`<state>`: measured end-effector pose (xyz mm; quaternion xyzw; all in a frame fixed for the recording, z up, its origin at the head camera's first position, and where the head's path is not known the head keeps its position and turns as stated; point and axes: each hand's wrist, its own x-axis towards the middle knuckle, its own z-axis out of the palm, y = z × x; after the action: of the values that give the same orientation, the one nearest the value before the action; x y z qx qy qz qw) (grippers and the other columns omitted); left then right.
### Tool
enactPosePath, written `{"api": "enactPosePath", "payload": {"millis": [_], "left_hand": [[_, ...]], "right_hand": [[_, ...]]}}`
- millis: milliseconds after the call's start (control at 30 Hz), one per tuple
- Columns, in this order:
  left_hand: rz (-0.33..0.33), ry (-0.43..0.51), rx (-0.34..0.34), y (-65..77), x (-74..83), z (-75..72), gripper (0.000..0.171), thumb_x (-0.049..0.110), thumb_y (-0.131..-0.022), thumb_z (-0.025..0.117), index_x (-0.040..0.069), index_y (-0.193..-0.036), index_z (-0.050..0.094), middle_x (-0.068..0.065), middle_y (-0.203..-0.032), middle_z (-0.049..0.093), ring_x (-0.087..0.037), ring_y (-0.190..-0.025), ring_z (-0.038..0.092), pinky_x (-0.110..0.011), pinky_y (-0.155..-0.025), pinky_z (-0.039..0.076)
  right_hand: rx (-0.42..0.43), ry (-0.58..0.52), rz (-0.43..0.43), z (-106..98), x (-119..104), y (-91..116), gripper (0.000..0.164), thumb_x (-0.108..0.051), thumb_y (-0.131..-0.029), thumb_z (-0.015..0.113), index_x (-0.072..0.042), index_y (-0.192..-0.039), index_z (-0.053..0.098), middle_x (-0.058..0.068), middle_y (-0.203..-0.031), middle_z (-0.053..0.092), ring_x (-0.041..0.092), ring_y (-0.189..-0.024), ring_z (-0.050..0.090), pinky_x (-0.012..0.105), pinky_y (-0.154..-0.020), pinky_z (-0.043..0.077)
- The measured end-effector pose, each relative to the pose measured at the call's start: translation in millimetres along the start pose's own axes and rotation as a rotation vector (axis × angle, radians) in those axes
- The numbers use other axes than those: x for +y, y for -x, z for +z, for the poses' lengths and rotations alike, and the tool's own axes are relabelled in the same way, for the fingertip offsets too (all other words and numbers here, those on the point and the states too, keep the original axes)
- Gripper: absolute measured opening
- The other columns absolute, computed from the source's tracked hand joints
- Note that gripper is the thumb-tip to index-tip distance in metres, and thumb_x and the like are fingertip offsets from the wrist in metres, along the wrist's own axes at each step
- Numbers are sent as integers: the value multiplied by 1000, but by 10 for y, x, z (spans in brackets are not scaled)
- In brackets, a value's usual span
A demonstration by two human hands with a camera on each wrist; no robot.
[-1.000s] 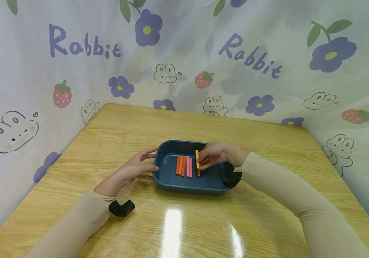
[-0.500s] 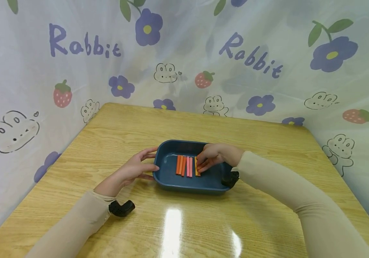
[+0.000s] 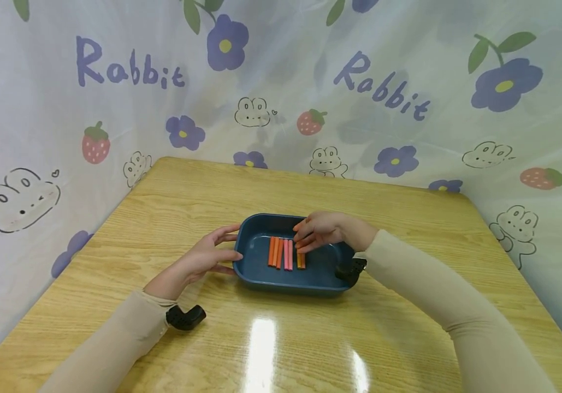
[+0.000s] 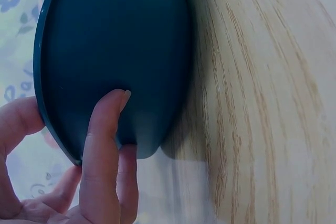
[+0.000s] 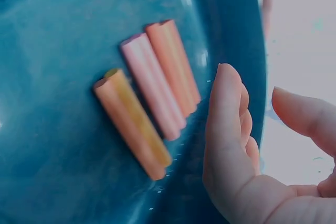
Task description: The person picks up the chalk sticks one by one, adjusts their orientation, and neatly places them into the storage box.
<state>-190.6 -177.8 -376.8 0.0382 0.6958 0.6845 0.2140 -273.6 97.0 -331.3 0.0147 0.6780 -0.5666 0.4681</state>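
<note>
A dark blue tray with raised sides holds short round sticks that look like chalk. Toward its left lie orange sticks, then pink sticks beside them. A yellow stick and an orange-brown stick lie side by side, apart from the pink ones. My left hand holds the tray's left end, its fingers against the outer wall and rim. Over the far side of the tray my right hand hovers with thumb and fingers apart, holding nothing; it partly hides the yellow pair in the head view.
The tray stands on a wood-grain table. A white cloth printed with rabbits, flowers and strawberries hangs behind and at both sides. Black wrist devices sit on both sleeves, the right one overlapping the tray's right end.
My right hand lowered the yellow stick beside the orange-brown one, let it go, and rose slightly away. My left hand and the tray stayed put.
</note>
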Motion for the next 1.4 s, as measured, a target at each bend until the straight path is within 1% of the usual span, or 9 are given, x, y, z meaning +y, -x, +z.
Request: {"api": "enactPosePath", "payload": {"millis": [233, 367, 600, 733, 900, 1000, 1167, 1267, 1400], "left_hand": [[-7, -9, 2, -16, -24, 7, 75, -1, -84, 63, 10, -147, 24, -22, -143, 27, -36, -95, 61, -48, -73, 54], [-7, -12, 6, -24, -29, 3, 75, -1, -84, 63, 10, -147, 25, -22, -143, 27, -36, -94, 61, -47, -72, 55], [-14, -17, 10, -25, -37, -4, 75, -2, -84, 63, 9, -147, 24, -23, -143, 27, -36, -96, 61, -49, -73, 54], [-14, -21, 9, -25, -44, -5, 76, -1, -84, 63, 9, -147, 24, -23, -143, 27, -36, -95, 61, -49, -73, 54], [-12, -25, 18, -28, -41, -4, 76, 0, -84, 64, 9, -147, 24, -23, -143, 26, -36, -93, 62, -47, -72, 55], [-11, -28, 21, -30, -33, -3, 76, 0, -83, 64, 9, -147, 24, -23, -143, 26, -36, -94, 61, -46, -71, 55], [-11, -29, 19, -34, -21, 2, 76, -1, -83, 64, 9, -147, 24, -23, -144, 26, -35, -93, 62, -46, -71, 55], [-12, -28, 18, -33, -19, 0, 76, -1, -84, 64, 9, -147, 24, -24, -144, 25, -34, -93, 62, -47, -72, 55], [-11, -24, 11, -30, -23, -4, 76, 0, -84, 64, 9, -147, 23, -24, -144, 25, -34, -93, 62, -48, -73, 54]], "right_hand": [[-74, 9, -97, -26, -15, 175, 52, 5, -95, 44, 10, -140, 20, 22, -109, 48, 24, -85, 59, 48, -99, 39], [-97, 12, -150, -46, -10, 299, 53, 5, -95, 43, 10, -141, 16, 20, -108, 47, 22, -87, 59, 48, -101, 37], [-110, 13, -198, -112, 76, 413, 56, 2, -96, 44, 10, -142, 14, 17, -111, 45, 21, -91, 57, 42, -95, 45], [-104, 9, -223, -165, 146, 483, 56, 1, -96, 43, 10, -143, 12, 15, -114, 41, 22, -96, 54, 41, -95, 45], [-91, -14, -254, -245, 239, 587, 56, 0, -96, 42, 11, -142, 10, 13, -107, 46, 24, -98, 53, 41, -97, 43], [-68, -39, -272, -308, 310, 651, 54, 0, -96, 42, 11, -141, 12, 11, -103, 49, 26, -100, 54, 41, -97, 43], [-41, -66, -301, -433, 434, 761, 54, -1, -97, 41, 11, -141, 12, 14, -110, 44, 33, -109, 49, 42, -99, 41], [-37, -81, -314, -495, 505, 804, 56, -1, -97, 42, 11, -141, 10, 15, -112, 41, 29, -105, 50, 42, -99, 41], [-25, -104, -343, -559, 603, 860, 55, 0, -97, 43, 13, -139, 10, 11, -105, 47, 21, -93, 54, 41, -98, 42]]}}
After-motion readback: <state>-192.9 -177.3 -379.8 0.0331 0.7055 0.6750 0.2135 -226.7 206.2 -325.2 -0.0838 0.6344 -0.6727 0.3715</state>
